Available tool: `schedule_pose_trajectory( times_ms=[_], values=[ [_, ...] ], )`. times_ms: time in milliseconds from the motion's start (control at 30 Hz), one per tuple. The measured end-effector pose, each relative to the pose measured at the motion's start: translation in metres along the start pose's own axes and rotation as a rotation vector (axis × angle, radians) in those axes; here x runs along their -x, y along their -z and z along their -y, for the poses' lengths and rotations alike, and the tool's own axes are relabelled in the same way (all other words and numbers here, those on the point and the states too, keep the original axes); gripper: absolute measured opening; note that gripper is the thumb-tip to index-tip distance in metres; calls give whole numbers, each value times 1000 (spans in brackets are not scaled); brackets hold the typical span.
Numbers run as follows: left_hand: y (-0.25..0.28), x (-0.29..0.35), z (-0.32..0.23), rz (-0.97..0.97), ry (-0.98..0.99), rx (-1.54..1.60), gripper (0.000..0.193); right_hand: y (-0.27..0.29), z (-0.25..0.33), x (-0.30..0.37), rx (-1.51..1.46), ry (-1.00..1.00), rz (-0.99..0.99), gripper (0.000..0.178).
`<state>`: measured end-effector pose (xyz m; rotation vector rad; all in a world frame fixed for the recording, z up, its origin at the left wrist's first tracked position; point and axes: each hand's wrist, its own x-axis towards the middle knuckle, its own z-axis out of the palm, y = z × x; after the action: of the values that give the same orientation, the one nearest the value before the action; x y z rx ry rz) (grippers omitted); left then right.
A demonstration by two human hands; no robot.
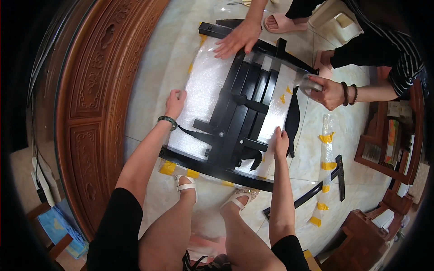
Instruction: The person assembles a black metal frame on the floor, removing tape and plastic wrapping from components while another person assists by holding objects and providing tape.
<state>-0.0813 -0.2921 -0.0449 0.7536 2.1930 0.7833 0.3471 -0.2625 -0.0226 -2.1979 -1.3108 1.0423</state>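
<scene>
A flat panel in bubble wrap (202, 86) lies on the floor before me, with black metal frame parts (242, 104) stacked over its middle. My left hand (175, 105) curls its fingers at the panel's left edge. At the right edge my right hand (280, 142) is closed on the wrapped side. A black strap (194, 132) runs from near my left wrist to the frame parts. A curved black bar (217, 171) crosses the near end. Across from me, another person's hand (242, 39) presses flat on the far end; their other hand holds a clear tape roll (311, 86).
On the right lie a T-shaped black metal part (312, 192) and a bubble-wrap strip with yellow tape (326, 165). Carved wooden furniture (92, 131) lines the left. A wooden cabinet (389, 144) and a light plastic stool (341, 22) stand to the right.
</scene>
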Motion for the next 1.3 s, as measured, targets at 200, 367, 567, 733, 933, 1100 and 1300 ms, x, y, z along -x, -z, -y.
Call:
schedule_pose_trajectory(
  times_ms=[200,367,567,733,933,1100,1300],
  values=[
    [-7,14,-42,-464,-663,-224,27,-3,-8,-3,21,27,-15,53],
    [-28,25,-79,271,-287,377,28,-3,-5,1,-15,53,-11,51],
    [-69,-3,-136,656,18,636,52,-3,-8,-2,26,37,-6,52],
    [-93,-26,-130,716,91,516,59,-5,16,9,99,48,19,47],
    [-100,-14,-136,684,-52,484,60,31,107,45,64,674,-200,30],
    [-97,-18,-123,659,-113,342,55,5,270,-9,262,853,131,54],
    [-110,-18,-149,748,-73,407,53,-18,382,-155,595,818,149,73]
  ],
)
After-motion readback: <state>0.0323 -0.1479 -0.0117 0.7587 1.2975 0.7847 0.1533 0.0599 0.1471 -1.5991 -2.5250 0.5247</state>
